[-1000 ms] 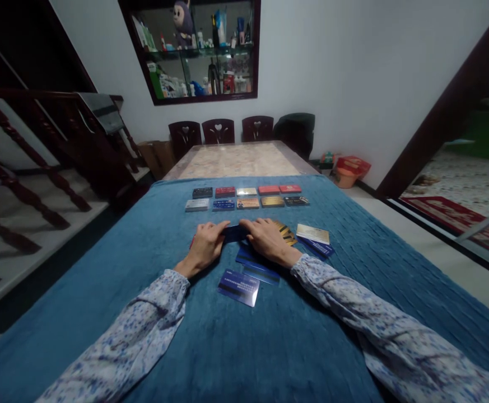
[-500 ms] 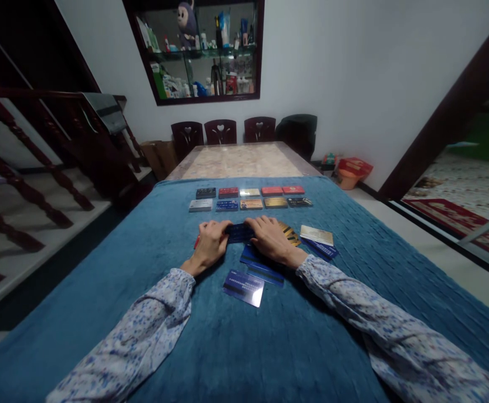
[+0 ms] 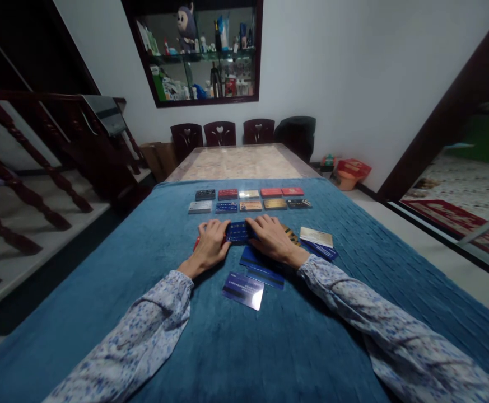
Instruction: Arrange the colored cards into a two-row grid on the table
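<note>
Between my two hands is a dark blue bank card [image 3: 238, 231], gripped at its left end by my left hand [image 3: 210, 242] and at its right end by my right hand [image 3: 273, 238]. Whether other cards lie under it I cannot tell. A red card peeks out beneath my left hand. Gold-and-black cards [image 3: 291, 235] show partly behind my right hand. Blue cards [image 3: 261, 267] with dark stripes lie below it, and a shiny purple-blue card [image 3: 244, 290] lies nearer to me. Right of my right hand, a pale gold card [image 3: 316, 237] overlaps a blue card [image 3: 324, 251].
Two rows of card stacks stand farther off, among them a silver stack [image 3: 200, 207], an orange stack [image 3: 251, 206] and a red stack [image 3: 292, 191]. A blue cloth [image 3: 143, 336] covers the near part of the table [image 3: 244, 161]. Dark chairs [image 3: 219, 134] stand beyond.
The blue card between my hands has tipped so that its printed face shows more clearly. My hands stay in nearly the same place, and the loose cards lie as before.
</note>
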Demonstrator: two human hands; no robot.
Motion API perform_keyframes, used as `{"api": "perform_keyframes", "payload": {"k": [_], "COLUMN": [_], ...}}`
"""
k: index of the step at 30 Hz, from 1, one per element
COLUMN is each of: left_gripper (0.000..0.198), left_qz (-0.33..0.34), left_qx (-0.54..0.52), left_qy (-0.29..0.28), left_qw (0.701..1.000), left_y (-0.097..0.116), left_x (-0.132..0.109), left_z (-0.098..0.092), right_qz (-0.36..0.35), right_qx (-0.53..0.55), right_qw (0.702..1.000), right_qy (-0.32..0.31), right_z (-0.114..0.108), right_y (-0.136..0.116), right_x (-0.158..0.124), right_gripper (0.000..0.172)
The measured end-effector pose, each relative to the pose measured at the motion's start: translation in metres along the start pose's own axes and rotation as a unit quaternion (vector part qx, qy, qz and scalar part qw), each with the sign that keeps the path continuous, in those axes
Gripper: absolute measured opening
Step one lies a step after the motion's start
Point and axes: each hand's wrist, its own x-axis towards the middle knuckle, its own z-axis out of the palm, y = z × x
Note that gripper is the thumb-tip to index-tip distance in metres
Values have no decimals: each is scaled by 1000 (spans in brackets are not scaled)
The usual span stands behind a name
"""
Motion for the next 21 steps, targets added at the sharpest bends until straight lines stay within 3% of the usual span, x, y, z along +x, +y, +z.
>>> {"api": "perform_keyframes", "payload": {"k": [7, 21], "left_gripper": [49, 49], "left_qz": [23, 27], "left_qx": [7, 48], "left_qy": [-1, -39], "left_qw": [1000, 998], "left_y": [-5, -12], "left_x": [3, 21], "left_z": [-1, -14], "right_qz": [1, 11], "right_qx": [-1, 3], "right_qw": [1000, 1000], "right_qy": [-9, -20], "right_z": [2, -5], "right_y": [3, 6], "right_x": [2, 17], "right_gripper": [56, 49]}}
